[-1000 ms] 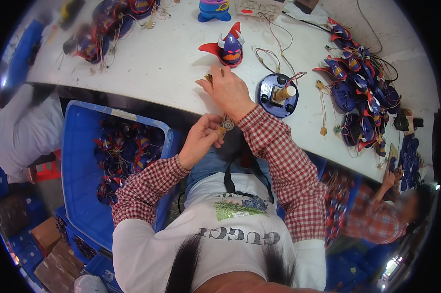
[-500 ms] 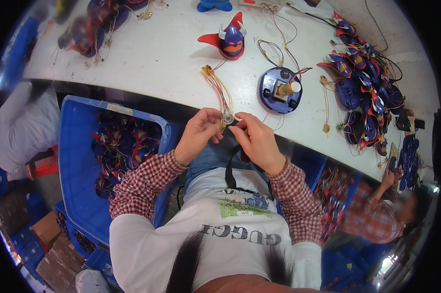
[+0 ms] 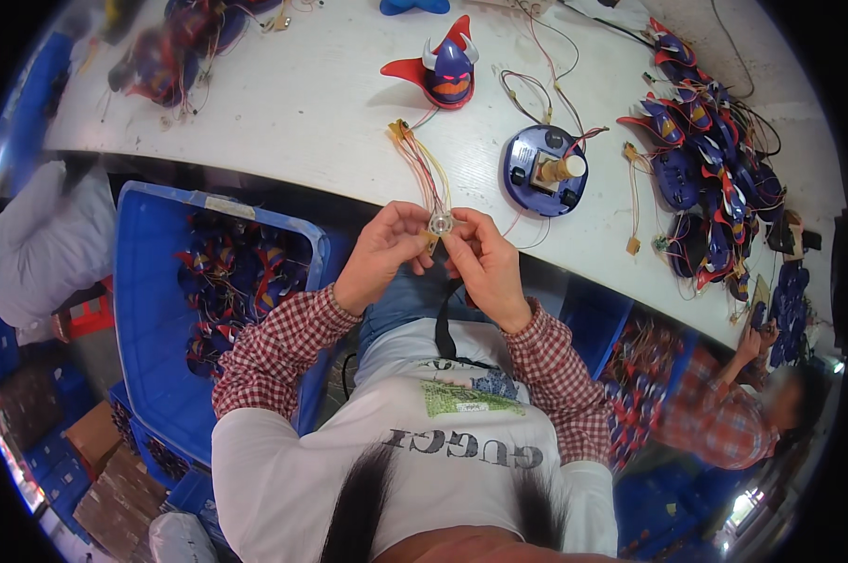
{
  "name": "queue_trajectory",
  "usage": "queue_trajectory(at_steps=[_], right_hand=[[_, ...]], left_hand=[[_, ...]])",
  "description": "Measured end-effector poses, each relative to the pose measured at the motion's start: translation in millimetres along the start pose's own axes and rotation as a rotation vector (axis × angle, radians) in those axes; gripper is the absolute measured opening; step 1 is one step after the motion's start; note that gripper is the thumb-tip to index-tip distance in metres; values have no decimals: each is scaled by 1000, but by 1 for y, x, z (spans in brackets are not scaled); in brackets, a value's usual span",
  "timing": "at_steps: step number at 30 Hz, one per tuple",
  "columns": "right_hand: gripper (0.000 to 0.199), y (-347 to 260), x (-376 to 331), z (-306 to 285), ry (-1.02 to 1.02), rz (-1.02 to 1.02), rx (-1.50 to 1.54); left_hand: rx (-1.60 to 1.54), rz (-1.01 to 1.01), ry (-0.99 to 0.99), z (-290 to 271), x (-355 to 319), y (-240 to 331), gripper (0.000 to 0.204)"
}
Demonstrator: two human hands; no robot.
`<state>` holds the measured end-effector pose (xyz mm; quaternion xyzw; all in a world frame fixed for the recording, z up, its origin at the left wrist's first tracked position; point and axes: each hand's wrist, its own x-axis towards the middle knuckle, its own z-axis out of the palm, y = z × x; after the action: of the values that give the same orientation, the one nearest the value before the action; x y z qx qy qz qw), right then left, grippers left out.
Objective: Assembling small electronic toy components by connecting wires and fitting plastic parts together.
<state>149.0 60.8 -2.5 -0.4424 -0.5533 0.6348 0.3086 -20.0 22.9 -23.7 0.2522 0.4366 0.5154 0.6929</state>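
Just off the near edge of the table, both hands meet at a small round greyish part [image 3: 441,223] with wires. My left hand [image 3: 393,246] is closed in a pinch on a small yellowish circuit board [image 3: 432,241] beside that part. The thumb and fingertips of my right hand [image 3: 485,266] close on the round part from the right. A bundle of red, white and yellow wires [image 3: 427,174] runs from there up to a tan connector board on the table. Beyond it stands a purple horned toy head [image 3: 450,75] with a red collar.
Right of the wires lies a round purple base [image 3: 545,172] with a cylinder on top. Many toy heads are heaped at the table's right [image 3: 701,155] and far left [image 3: 170,56]. A blue bin [image 3: 152,319] of them stands left. Another person [image 3: 724,413] sits at right.
My right hand has shifted slightly up and left, its fingertips now against the round part. My left hand has barely moved. The view has shifted slightly.
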Motion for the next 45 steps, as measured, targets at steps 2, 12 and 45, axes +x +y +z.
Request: queue_trajectory(at_steps=[2,12,45], right_hand=[[27,-1,2,1,10,-2,-7],[22,-6,14,-3,70,-51,-44],[19,-6,5,-21,-31,-535,-601]], left_hand=[[21,9,5,1,0,0,29],[59,22,17,4,-4,3,33],[-151,26,67,20,0,-9,25]])
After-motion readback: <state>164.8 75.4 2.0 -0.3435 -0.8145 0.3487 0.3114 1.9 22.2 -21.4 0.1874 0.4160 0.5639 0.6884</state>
